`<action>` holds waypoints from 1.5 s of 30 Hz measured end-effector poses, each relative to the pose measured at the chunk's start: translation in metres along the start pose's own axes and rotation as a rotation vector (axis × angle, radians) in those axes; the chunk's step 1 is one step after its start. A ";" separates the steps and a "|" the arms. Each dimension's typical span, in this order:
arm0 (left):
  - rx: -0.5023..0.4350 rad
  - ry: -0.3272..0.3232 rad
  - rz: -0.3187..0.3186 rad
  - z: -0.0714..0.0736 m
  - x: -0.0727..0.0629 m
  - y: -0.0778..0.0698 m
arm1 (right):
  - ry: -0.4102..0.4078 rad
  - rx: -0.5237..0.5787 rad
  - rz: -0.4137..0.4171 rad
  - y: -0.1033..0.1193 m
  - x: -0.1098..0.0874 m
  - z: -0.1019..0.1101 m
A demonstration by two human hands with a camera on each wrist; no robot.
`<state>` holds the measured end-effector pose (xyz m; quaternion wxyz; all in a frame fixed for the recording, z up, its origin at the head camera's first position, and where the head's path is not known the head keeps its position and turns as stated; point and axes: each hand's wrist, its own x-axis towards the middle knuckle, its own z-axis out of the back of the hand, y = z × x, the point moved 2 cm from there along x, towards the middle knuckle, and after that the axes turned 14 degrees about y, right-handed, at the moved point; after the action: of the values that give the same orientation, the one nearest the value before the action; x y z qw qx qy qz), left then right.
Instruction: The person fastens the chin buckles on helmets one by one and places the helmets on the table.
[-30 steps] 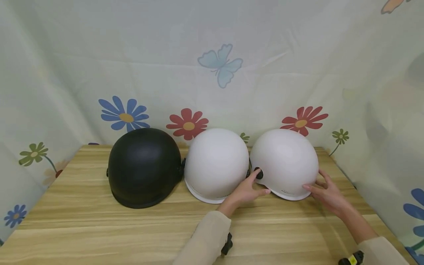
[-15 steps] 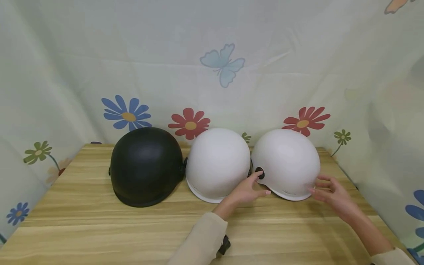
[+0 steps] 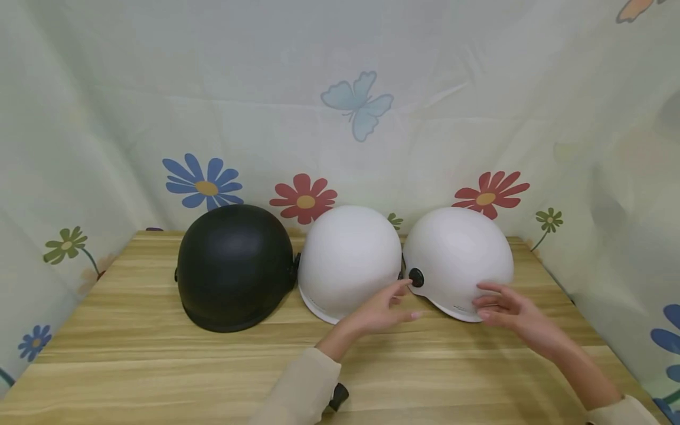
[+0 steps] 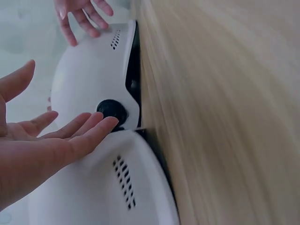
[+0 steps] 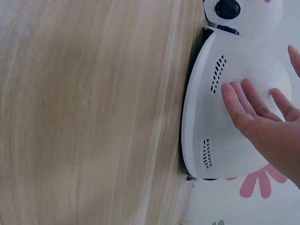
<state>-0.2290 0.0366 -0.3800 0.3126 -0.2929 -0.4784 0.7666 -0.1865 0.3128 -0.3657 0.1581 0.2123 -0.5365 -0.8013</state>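
Note:
Three helmets stand in a row on the wooden table: a black helmet, a middle white helmet and a right white helmet. My left hand has its fingers loosely extended before the gap between the two white ones, fingertips close to the black round fitting on the right helmet's side. In the left wrist view, that hand holds nothing. My right hand, fingers spread and slightly bent, is in front of the right helmet's lower front. Vent holes show beside its fingertips in the right wrist view.
The wooden table reaches toward me in front of the helmets. Behind it and at both sides hangs a pale curtain printed with flowers and a butterfly. A black wrist strap piece shows below my left sleeve.
My left hand has come away from the black fitting, toward the left and me. My right hand has left the right helmet's side and moved left in front of it. The helmets stay in place.

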 end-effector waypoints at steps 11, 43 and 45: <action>0.201 0.119 0.019 0.026 -0.048 0.005 | 0.036 -0.011 -0.037 0.001 0.005 -0.006; -0.077 -0.103 0.181 0.101 -0.124 0.071 | 0.099 -0.050 -0.006 0.004 0.044 -0.038; -0.078 -0.100 0.187 0.101 -0.124 0.070 | 0.101 -0.068 0.005 0.007 0.051 -0.041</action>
<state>-0.2404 -0.1372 -0.3886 0.2038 -0.3096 -0.4933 0.7870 -0.2089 0.2530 -0.3818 0.1940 0.2456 -0.5008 -0.8070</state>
